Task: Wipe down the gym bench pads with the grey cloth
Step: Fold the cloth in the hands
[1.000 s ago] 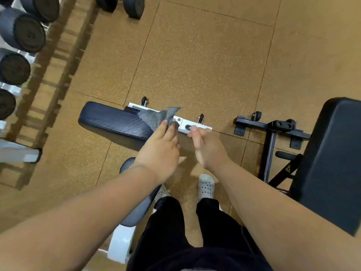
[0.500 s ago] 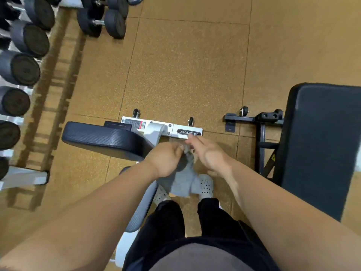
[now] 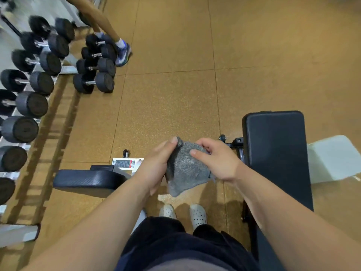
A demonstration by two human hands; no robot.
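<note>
The grey cloth (image 3: 186, 169) hangs in the air between both hands, above the floor in front of my feet. My left hand (image 3: 156, 167) pinches its upper left corner. My right hand (image 3: 216, 159) grips its upper right part with thumb and fingers. A dark padded bench pad (image 3: 86, 181) lies to the left, below my left forearm, with its white frame and label (image 3: 125, 163) behind it. A second dark bench pad (image 3: 277, 153) stretches along the right, just beyond my right wrist. Neither hand touches a pad.
A rack of black dumbbells (image 3: 25, 106) runs down the left side, with more dumbbells (image 3: 93, 71) on the floor. Another person's leg and shoe (image 3: 121, 51) stand at the top left. A white base (image 3: 332, 159) sits right of the second bench. My white shoes (image 3: 183, 214) are below.
The cloth came off the left bench pad and rose between both hands, now spread wider. The view tilted up, bringing in more dumbbells and another person's leg.
</note>
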